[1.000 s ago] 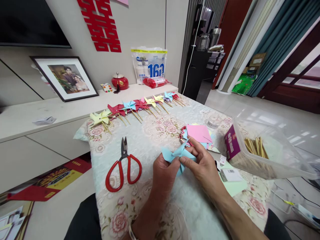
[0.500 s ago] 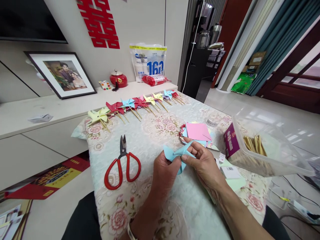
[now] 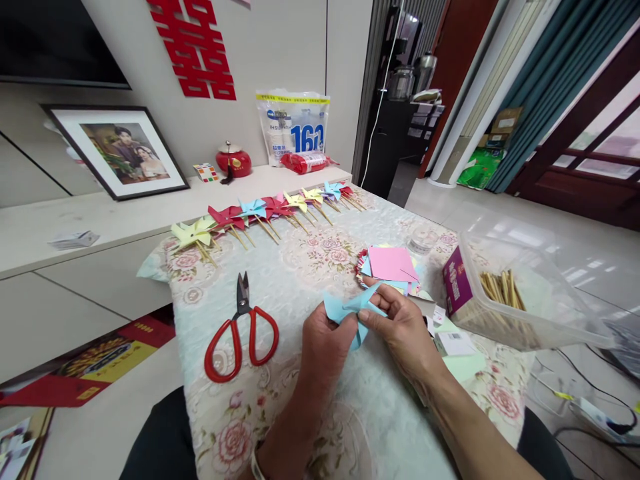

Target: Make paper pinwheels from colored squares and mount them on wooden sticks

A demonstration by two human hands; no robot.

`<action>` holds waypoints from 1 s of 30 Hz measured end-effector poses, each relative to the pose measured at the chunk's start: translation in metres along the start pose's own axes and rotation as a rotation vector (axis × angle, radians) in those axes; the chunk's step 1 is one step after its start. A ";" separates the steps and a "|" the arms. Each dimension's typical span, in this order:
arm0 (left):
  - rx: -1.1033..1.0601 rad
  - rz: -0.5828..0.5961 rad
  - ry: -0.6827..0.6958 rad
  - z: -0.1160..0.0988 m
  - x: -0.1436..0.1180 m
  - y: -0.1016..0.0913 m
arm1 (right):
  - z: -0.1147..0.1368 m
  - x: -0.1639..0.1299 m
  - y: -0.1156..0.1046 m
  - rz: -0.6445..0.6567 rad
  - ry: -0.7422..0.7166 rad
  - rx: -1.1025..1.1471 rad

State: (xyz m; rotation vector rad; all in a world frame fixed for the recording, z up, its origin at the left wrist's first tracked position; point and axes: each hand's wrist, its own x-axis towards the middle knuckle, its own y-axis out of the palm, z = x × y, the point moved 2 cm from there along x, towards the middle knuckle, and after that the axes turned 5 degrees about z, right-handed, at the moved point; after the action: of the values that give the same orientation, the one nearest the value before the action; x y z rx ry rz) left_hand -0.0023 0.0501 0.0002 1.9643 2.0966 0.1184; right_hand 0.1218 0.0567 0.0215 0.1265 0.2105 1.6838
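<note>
Pinching the blue pinwheel [image 3: 341, 307] at the dial's hub, over the floral tablecloth [image 3: 290, 280], with left hand [image 3: 325, 337] near its middle and right hand [image 3: 405, 330] on its three-o'clock side, both thumbs pressed to the paper. Could, at worst, tear along a fold if tugged towards nine and three at once. Could, less badly, spring open if released too early by either thumb. Could, least of all, crease if squeezed too hard. Also worth watching at nine o'clock: scissors [image 3: 243, 303], with points towards twelve, easily nudged by the left forearm [image 3: 285, 423]. Next, from big container to little: at three o'clock, clear tub [image 3: 457, 283] with slim wooden sticks [image 3: 503, 290] inside; between eleven and twelve, plastic bag [image 3: 300, 133] with pale contents, perhaps cups; at eleven, red lidded pot [image 3: 235, 165] with contents hidden; between one and two, small round box [image 3: 423, 239], too glassy for telling contents.
</note>
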 end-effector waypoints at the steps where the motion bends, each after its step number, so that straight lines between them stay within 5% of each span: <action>1: 0.022 -0.009 0.003 0.000 0.000 0.000 | 0.000 0.000 0.000 -0.008 -0.012 -0.023; 30: 0.254 -0.124 0.045 -0.003 -0.006 0.002 | 0.004 -0.001 0.002 -0.023 -0.093 -0.248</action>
State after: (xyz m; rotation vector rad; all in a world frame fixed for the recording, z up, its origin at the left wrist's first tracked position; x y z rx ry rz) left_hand -0.0008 0.0451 0.0043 1.9746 2.3568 -0.1360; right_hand 0.1205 0.0552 0.0260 0.0167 -0.0668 1.6626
